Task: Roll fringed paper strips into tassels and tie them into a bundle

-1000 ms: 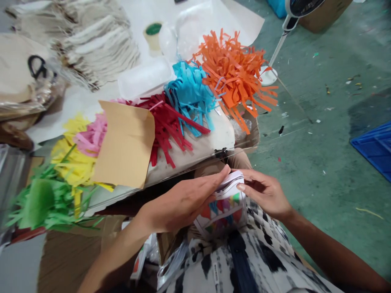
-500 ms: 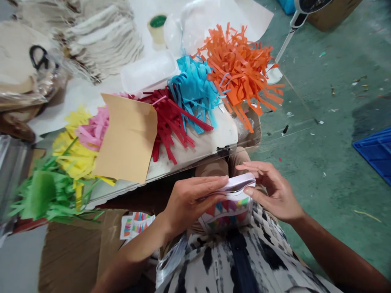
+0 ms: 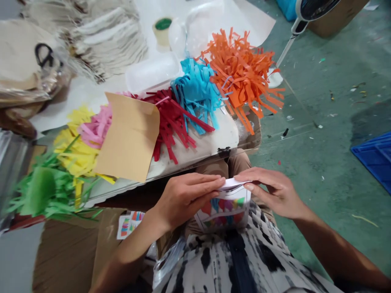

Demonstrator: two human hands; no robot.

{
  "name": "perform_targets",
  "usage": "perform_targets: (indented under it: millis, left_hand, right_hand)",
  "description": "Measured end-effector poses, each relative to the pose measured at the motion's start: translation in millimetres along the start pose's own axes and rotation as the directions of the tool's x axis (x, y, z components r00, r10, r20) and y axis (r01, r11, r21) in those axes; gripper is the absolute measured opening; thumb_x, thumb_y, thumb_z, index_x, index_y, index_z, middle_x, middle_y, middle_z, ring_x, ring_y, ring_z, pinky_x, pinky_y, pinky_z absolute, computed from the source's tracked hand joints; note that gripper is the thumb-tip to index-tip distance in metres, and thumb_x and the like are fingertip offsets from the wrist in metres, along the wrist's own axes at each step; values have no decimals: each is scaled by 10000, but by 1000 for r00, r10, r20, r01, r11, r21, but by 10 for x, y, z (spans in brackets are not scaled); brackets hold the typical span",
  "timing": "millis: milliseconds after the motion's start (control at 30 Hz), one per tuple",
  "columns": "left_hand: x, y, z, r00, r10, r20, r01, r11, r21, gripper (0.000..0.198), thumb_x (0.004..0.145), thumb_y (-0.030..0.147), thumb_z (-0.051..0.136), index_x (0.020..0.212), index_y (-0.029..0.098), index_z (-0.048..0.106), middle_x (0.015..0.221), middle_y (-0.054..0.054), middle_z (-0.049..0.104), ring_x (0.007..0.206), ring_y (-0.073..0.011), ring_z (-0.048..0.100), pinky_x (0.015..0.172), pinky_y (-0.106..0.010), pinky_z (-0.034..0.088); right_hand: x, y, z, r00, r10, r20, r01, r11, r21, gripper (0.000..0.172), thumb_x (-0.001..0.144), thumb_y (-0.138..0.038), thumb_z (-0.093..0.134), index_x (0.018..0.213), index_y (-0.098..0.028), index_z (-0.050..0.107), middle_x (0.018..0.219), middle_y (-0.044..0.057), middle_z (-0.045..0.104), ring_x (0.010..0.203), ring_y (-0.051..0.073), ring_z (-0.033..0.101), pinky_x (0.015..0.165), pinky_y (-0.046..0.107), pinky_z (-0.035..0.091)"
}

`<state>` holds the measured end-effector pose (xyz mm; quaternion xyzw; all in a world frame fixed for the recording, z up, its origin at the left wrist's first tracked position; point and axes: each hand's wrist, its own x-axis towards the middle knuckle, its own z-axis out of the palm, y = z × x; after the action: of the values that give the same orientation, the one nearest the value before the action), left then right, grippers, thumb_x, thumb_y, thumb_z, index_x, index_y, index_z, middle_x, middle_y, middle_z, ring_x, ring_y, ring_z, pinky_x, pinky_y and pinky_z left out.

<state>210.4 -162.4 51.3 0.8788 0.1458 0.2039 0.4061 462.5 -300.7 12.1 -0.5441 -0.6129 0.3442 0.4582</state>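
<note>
Over my lap is a small white paper packet (image 3: 226, 206) printed with colourful tassel bunting. My left hand (image 3: 186, 197) pinches its top edge on the left, fingers laid along the far side and thumb in front. At the upper right corner my right hand (image 3: 271, 191) is closed on the same edge, thumb in front and fingers behind. Between the hands the white top edge is pressed nearly flat. What lies inside the packet cannot be seen.
On the table (image 3: 226, 138) lie fringed tissue bunches: orange (image 3: 244, 77), blue (image 3: 198, 91), dark red (image 3: 174, 122), pink (image 3: 97, 128), yellow (image 3: 76, 154) and green (image 3: 45, 187). A tan card (image 3: 130, 138) overlaps some. More printed cards (image 3: 128, 224) sit in a cardboard box (image 3: 67, 248).
My right hand's fingers have closed onto the packet's corner. The top opening, which gaped before, is now pressed narrower.
</note>
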Motion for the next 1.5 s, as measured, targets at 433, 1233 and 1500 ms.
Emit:
perform_targets:
  millis: [433,1233,1500]
  left_hand:
    - [-157,-194,261,944,-309,-114,223,855,-468,401,753,259,949,1132,187,842,1116,-133,833,996,-247,815,847,-287,669]
    - [-64,122,188,965,-217,-147,232,968,98,346,920,435,798,1190,219,813,905,-14,817,770,-131,746,658,-210,498]
    - [-60,87,190,983,-134,-125,148,982,114,218,979,356,737,1111,210,831,896,-17,826,761,-133,757,658,-207,502]
  right_hand:
    - [-28,94,9,999,-6,-33,7,999,32,388,931,-184,778,1270,-373,778,1171,18,811,1076,218,768,923,342,626]
    - [51,-81,70,996,-90,-30,90,996,-1,330,927,-70,732,1147,-310,785,1107,29,782,1049,200,735,871,334,595]
    - [256,-214,47,986,-100,134,116,986,-121,360,938,-155,771,1257,-322,761,1172,19,787,1039,178,758,884,295,601]
